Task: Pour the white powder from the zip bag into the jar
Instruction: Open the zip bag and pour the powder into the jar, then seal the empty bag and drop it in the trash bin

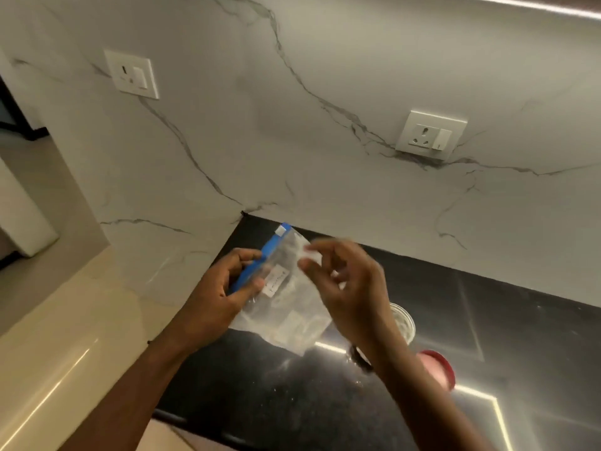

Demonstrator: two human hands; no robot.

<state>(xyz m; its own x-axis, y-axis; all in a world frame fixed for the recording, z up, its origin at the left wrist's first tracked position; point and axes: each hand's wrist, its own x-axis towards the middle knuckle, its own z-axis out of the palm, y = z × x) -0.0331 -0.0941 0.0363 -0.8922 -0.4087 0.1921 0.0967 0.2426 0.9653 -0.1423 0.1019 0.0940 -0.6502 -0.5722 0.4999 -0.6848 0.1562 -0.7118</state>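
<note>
A clear zip bag (286,307) with a blue zip strip and a small white label hangs above the black counter. My left hand (224,288) grips its blue zip edge. My right hand (344,281) pinches the bag's upper right side, blurred by motion. A little white powder shows in the bag's lower part. The jar (405,323), clear with an open mouth, stands on the counter just right of my right wrist, partly hidden by it. Its red lid (437,367) lies nearer to me, behind my right forearm.
The black stone counter (325,402) carries faint white dust and ends at a left edge by a pale floor. A white marble wall (325,141) rises behind it with two socket plates (431,133).
</note>
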